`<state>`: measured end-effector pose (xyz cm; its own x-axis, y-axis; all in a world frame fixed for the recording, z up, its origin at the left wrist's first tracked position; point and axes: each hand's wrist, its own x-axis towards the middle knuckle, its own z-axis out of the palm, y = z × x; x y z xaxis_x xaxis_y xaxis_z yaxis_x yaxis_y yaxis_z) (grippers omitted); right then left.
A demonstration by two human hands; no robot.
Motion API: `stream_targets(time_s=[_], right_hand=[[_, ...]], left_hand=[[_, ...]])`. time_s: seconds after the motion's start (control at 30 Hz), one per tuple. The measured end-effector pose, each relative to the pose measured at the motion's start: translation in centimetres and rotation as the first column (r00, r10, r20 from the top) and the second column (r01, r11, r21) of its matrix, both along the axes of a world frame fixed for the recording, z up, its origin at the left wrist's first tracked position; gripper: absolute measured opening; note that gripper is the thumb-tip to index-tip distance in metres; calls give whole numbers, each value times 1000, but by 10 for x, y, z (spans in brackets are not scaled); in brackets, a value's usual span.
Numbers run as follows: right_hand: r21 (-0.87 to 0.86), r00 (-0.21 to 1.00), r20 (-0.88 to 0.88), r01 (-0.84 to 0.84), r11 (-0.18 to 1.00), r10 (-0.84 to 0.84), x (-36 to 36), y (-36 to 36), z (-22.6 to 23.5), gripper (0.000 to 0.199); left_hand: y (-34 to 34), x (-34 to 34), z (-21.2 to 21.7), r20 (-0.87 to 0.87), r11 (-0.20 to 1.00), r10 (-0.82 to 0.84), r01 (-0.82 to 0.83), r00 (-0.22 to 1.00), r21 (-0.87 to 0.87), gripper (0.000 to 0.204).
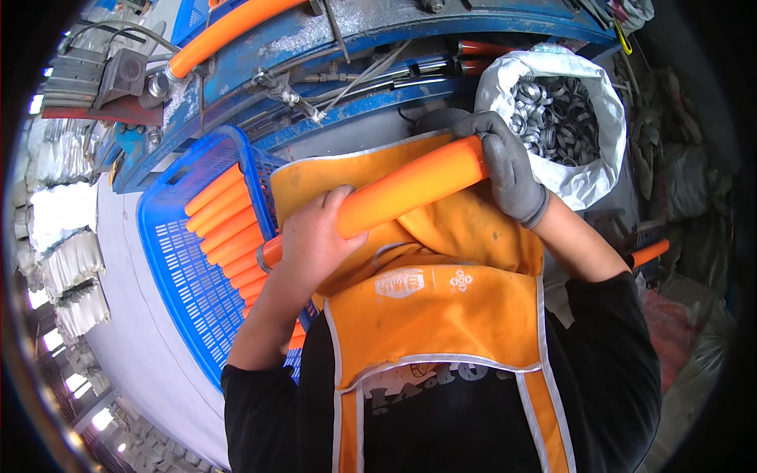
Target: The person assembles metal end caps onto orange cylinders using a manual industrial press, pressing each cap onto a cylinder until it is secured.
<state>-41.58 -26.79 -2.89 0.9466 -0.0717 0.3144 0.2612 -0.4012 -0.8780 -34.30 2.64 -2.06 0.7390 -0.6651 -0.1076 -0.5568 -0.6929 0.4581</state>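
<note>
Across the person's lap, over the orange apron [441, 315], an orange tube [410, 189] was held at both ends. The bare left hand [315, 236] was wrapped around the lower end, thumb over the top, just where a metal ring [262, 258] sat on the tube's tip. The right hand [505, 165], in a grey glove, was closed over the upper end, so that the end itself was hidden.

Judging from the grip, the step in hand was the fitting or seating of the ring on the tube's end. The next move would seem to call for a firm counter-hold from the gloved hand while the bare one pressed or twisted at the ring. How far the ring was seated could not be told.

Just beside the left hand stood a blue plastic crate [181, 260], tilted, with a row of like orange tubes [225, 221] stacked along its right side; its near corner was hidden behind the left forearm. Past the right hand an open white sack [583, 102] held a heap of metal rings [552, 114]. Beyond both ran a blue machine frame [378, 31] with grey cables [355, 79] and another long orange tube [229, 31] lying along its upper left edge. One more orange piece [650, 252] showed at the person's right, behind the arm.

Little stood in the way: the crate's rim crowded the tube's lower end, and the apron's folds lay close beneath.
</note>
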Motion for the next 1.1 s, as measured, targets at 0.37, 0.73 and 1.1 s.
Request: stream_targets(time_s=[0.37, 0.73, 1.1], right_hand=[[-569, 803, -280, 302, 765, -526, 4, -192, -111, 37], [-785, 525, -613, -489, 381, -590, -53, -279, -261, 38], [-881, 442, -460, -339, 331, -770, -98, -351, -384, 37]], left_hand=[[35, 78, 54, 227, 982, 112, -73, 967, -175, 58], [26, 184, 103, 697, 983, 176, -93, 695, -156, 60], [-30, 329, 3, 601, 979, 192, -196, 776, -59, 68]])
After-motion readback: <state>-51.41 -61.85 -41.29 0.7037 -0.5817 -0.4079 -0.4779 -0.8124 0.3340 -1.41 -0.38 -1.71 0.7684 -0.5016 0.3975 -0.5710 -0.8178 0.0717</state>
